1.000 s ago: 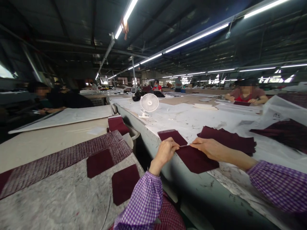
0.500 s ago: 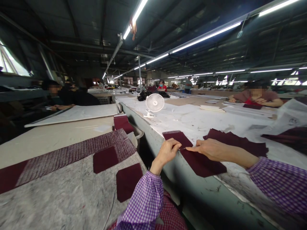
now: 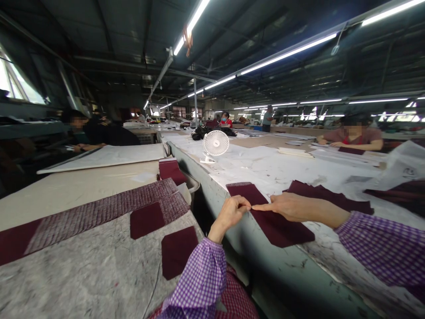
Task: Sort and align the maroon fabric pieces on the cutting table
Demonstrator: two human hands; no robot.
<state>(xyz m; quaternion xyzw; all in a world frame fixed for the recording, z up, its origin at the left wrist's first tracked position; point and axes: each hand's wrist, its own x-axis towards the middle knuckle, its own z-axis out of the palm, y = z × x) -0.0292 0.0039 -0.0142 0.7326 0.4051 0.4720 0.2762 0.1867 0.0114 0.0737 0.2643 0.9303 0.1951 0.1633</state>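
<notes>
Pinching cloth [image 3: 285,230] edge in left hand [image 3: 229,215], thumb and fingertips together; touching same spot with right hand [image 3: 295,206] index — can't tell its grip. Lies at table [image 3: 255,164] edge. Probably light, limp; best taken by an edge. Count: two patches [image 3: 179,252] at left, one fan [image 3: 216,143], one pile [image 3: 332,195] — can't count layers.

Looks dim under the roof [image 3: 133,35], glaring along tube lights [image 3: 288,53] above the fan [image 3: 215,143], washed out at the window [image 3: 13,79] far left. Sinks into shadow in the gap [image 3: 201,204] below the fan. Stretches toward the edges, softens behind the fan.
</notes>
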